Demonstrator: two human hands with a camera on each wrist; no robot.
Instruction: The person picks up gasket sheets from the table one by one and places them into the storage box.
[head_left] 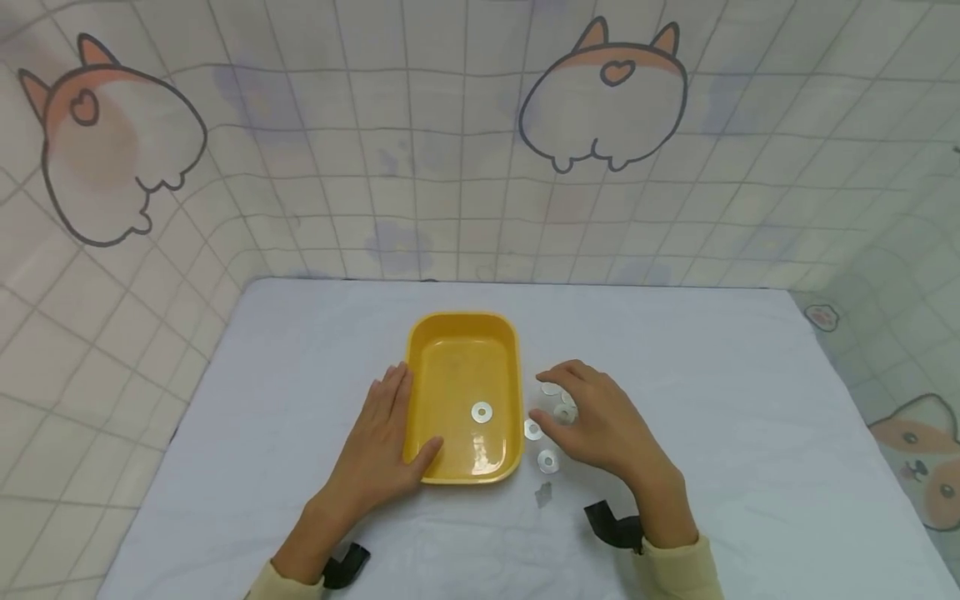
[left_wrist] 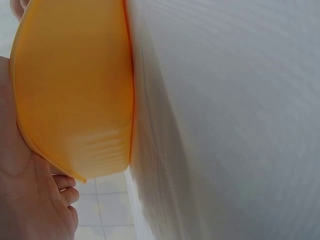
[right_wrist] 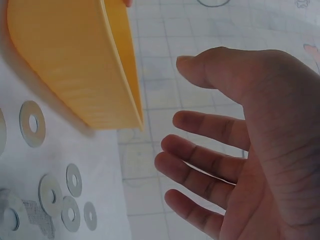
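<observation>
A shallow yellow tray [head_left: 464, 358] lies on the white cloth, with one flat metal washer [head_left: 482, 404] inside. My left hand [head_left: 378, 454] rests against the tray's left side, fingers straight along the outside and thumb over the near-left rim. In the left wrist view the palm [left_wrist: 30, 200] touches the rim. To the tray's right my right hand [head_left: 603, 425] is held above several loose washers [head_left: 548, 454], thumb and fingers spread apart. The right wrist view shows this hand [right_wrist: 275, 130] holding nothing, with washers [right_wrist: 42, 125] lying on the cloth beside the tray.
A small grey textured patch [head_left: 543, 494] shows on the cloth near the closest washer. White cloth [head_left: 750, 400] covers the table. Tile-patterned curtains [head_left: 465, 167] with cartoon animals stand behind and at both sides. Black straps [head_left: 615, 527] sit at the wrists.
</observation>
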